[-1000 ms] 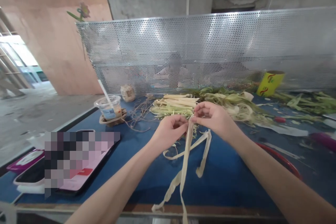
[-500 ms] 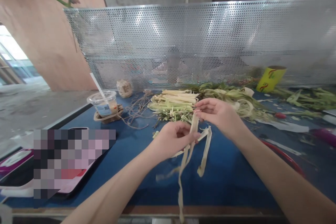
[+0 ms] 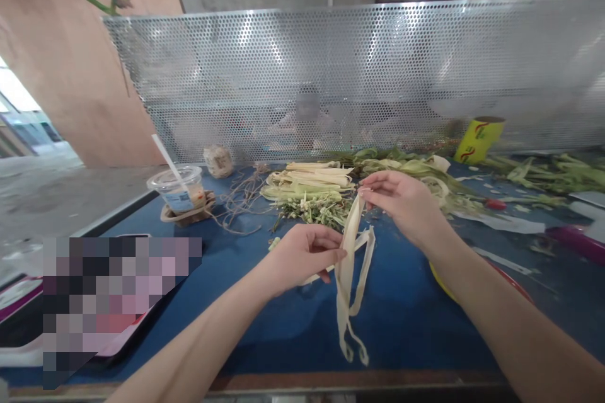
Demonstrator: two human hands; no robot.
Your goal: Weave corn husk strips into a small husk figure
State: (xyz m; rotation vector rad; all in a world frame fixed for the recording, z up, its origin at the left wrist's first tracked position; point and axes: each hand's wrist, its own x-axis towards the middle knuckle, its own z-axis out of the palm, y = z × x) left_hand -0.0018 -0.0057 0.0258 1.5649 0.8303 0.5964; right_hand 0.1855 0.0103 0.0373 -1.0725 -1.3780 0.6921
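My right hand [image 3: 406, 204] pinches the top end of a long, pale corn husk strip [image 3: 350, 236] between thumb and fingers. Lower down, my left hand [image 3: 305, 258] is closed, its thumb and fingertips at the strip's left edge. The strip hangs above the table, split into narrow tails with curled ends. Another pale length, folded over [image 3: 366, 264], dangles beside it. Part of a further pale piece shows beneath my left fingers. Just behind my hands lie a bundle of pale husks [image 3: 314, 175] and a bunch of small green buds on stems [image 3: 312, 209].
On the left are a lidded cup with a straw [image 3: 179, 192], tangled twine [image 3: 241, 195] and a blurred-out tray-like item [image 3: 123, 296]. Green husks [image 3: 401, 164], a yellow tube [image 3: 479, 138] and scraps lie right. A perforated metal screen [image 3: 293, 75] stands behind the blue table [image 3: 265, 334].
My right hand has moved slightly right and up with the strip's top. The strip now hangs wider and straighter, its tails closer together. The view has shifted a little.
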